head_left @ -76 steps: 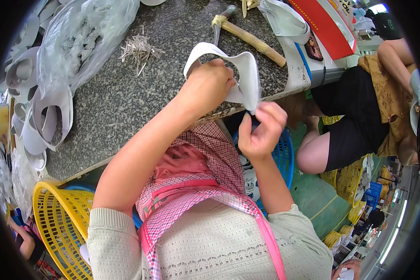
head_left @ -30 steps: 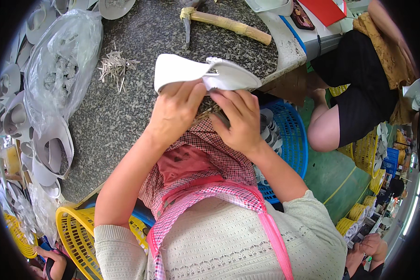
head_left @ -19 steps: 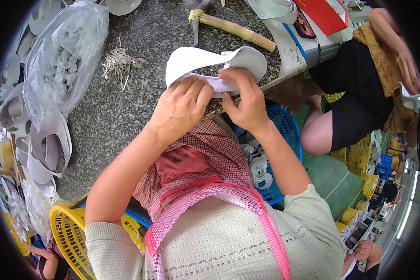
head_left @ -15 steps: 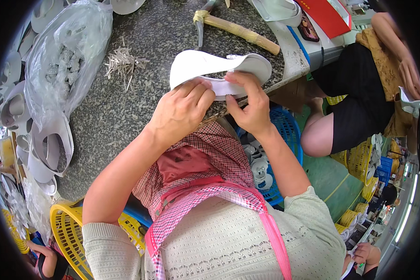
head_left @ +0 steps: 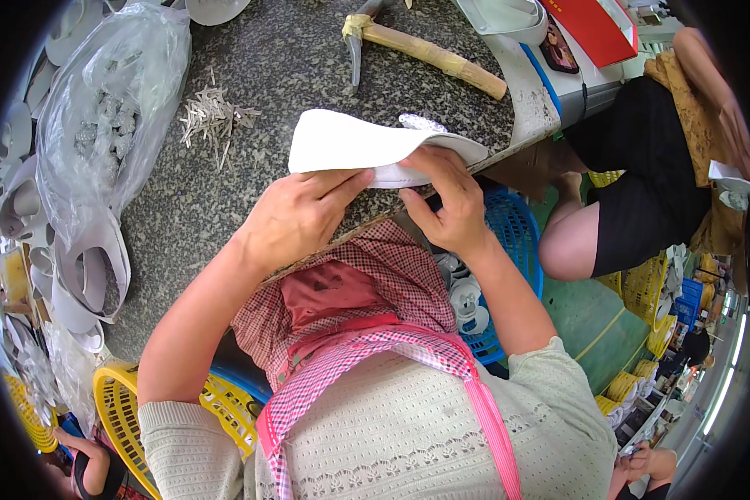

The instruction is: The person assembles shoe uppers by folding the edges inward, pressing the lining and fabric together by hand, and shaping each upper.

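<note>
A white shoe upper (head_left: 350, 143) is held just over the near edge of the stone worktop. My left hand (head_left: 293, 210) closes on its near left edge, the fingers partly hidden under the material. At its right end my right hand (head_left: 452, 198) pinches it, with fingertips tucked behind the edge and the thumb in front. A sparkling ornament (head_left: 421, 123) shows along the upper's far side. Beyond lies a hammer (head_left: 429, 54) with a wrapped wooden handle. A small pile of thin metal strips (head_left: 215, 121) sits to the left.
On the left are a clear plastic bag (head_left: 112, 125) of shiny ornaments and several stacked shoe uppers (head_left: 92, 267). A blue basket (head_left: 517, 237) stands below the worktop's right edge, a yellow basket (head_left: 117, 404) at lower left. A seated person (head_left: 642, 175) is at the right.
The upper has come slightly nearer and tipped, so its opening no longer shows and its broad white face does. My left hand has shifted left and toward me; the right hand stays on the upper.
</note>
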The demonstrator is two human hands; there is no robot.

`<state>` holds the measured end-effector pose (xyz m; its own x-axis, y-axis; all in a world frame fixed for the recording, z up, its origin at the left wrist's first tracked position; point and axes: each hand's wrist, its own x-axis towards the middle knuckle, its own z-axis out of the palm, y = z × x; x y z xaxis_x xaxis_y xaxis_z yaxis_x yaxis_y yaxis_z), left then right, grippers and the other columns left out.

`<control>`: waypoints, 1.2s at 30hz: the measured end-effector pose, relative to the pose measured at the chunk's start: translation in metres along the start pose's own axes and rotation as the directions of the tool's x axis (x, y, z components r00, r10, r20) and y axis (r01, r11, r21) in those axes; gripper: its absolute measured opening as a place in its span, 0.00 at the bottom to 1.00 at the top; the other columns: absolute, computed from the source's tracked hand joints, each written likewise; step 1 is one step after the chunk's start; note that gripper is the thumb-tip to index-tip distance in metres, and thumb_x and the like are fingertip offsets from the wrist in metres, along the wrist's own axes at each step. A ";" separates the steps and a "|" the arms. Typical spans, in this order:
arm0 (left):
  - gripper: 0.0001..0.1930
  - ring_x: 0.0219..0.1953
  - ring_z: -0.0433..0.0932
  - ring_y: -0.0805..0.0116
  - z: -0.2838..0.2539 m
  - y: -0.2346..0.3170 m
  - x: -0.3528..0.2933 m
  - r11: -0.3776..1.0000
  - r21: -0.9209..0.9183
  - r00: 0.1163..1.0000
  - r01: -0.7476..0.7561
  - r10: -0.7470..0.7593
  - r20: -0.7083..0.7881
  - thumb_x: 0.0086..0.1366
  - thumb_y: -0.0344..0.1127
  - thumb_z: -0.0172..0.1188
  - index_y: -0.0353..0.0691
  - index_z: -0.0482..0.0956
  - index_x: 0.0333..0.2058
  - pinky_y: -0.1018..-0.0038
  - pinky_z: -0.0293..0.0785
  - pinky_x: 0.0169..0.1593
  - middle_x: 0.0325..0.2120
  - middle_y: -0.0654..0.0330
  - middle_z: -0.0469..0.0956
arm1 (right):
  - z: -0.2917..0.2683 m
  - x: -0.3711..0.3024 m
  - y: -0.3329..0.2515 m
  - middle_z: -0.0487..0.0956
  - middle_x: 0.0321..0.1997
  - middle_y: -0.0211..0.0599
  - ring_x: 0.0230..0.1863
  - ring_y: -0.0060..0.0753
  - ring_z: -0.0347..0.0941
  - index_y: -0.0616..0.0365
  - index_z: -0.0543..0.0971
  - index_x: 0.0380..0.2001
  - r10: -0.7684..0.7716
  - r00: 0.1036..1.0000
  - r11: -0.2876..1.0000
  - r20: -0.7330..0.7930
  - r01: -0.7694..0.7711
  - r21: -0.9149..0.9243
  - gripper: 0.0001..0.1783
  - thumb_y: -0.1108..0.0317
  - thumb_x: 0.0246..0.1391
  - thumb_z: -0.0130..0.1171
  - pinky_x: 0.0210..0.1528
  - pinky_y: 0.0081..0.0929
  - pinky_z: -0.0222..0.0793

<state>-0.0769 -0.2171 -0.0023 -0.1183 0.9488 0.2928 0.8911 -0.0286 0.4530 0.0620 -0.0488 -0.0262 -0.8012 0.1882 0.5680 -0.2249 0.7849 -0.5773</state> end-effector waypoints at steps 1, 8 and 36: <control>0.24 0.40 0.74 0.59 0.000 0.000 0.000 1.000 -0.001 1.000 0.000 0.000 0.002 0.45 0.22 0.53 0.38 0.73 0.46 0.69 0.71 0.44 0.40 0.55 0.73 | 0.000 -0.001 0.000 0.74 0.44 0.40 0.43 0.43 0.69 0.60 0.71 0.45 0.007 1.000 1.000 0.015 -0.007 -0.011 0.24 0.75 0.39 0.57 0.46 0.34 0.66; 0.23 0.43 0.73 0.58 0.001 0.001 0.001 0.998 0.045 0.999 -0.036 0.037 -0.003 0.43 0.21 0.52 0.34 0.74 0.43 0.69 0.72 0.45 0.41 0.54 0.73 | 0.002 0.000 -0.006 0.73 0.40 0.34 0.41 0.37 0.67 0.59 0.73 0.44 -0.089 0.988 0.978 0.126 0.111 -0.179 0.24 0.72 0.36 0.59 0.43 0.30 0.65; 0.13 0.20 0.68 0.84 -0.080 0.051 0.037 0.329 -0.847 0.888 0.417 -0.346 0.302 0.50 0.39 0.66 0.35 0.76 0.27 0.86 0.62 0.24 0.19 0.68 0.73 | -0.073 0.074 -0.062 0.71 0.19 0.23 0.21 0.10 0.62 0.61 0.73 0.21 0.262 0.951 0.754 0.166 -0.309 0.580 0.10 0.67 0.43 0.63 0.21 0.12 0.56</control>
<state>-0.0709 -0.2086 0.0994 -0.2810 0.9477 -0.1514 -0.1276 0.1195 0.9846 0.0573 -0.0406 0.0941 -0.9126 0.2866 0.2915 -0.2437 0.1913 -0.9508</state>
